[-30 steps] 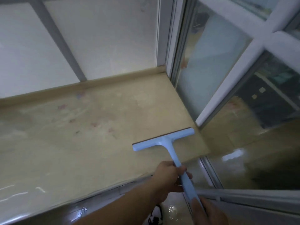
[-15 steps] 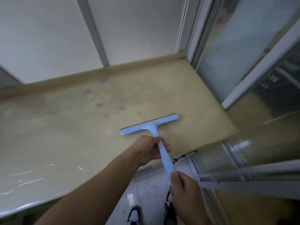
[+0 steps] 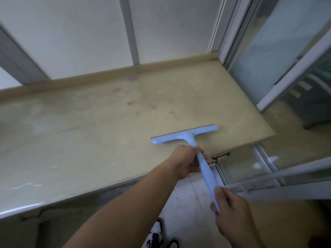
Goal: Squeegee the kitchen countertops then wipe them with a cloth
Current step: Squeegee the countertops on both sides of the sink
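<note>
pale blue t-shaped squeegee [image 3: 186, 136] lies blade-down near the beige countertop's [image 3: 80, 133] front-right edge.

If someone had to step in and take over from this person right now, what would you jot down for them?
Left hand: grips the light blue squeegee high on its handle, just below the blade head.
Right hand: grips the handle's lower end.
Squeegee blade lies on the beige countertop, near its front right part.
Done: squeegeeing is under way; reddish marks show on the countertop beyond the blade.
Left: squeegee the remaining surface, then wipe with a cloth. No cloth is in view.
</note>
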